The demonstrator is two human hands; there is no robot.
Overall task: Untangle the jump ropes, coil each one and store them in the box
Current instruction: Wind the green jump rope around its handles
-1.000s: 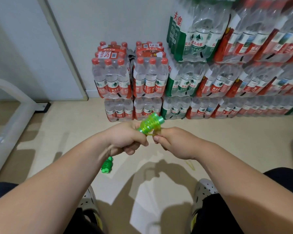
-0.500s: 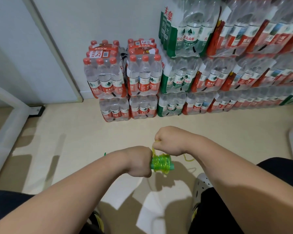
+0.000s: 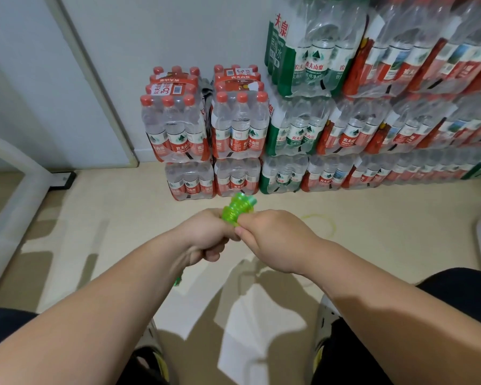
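Note:
A translucent green ribbed jump rope handle (image 3: 237, 208) sticks up between my two fists, in front of me above the floor. My left hand (image 3: 207, 235) grips its lower part, fingers curled round it. My right hand (image 3: 272, 237) pinches the thin yellow-green rope right beside the handle. A loop of that rope (image 3: 321, 222) shows blurred to the right of my right hand. A bit of a second green handle (image 3: 177, 280) peeks out under my left forearm. No box is in view.
Shrink-wrapped packs of water bottles (image 3: 235, 126) are stacked against the wall ahead and to the right. A white tube frame (image 3: 14, 190) stands on the left. My knees and shoes (image 3: 324, 329) are at the bottom, on the beige floor.
My hands rose from lower down, and the green handle now points up and away instead of sideways. The rope loop swung out to the right.

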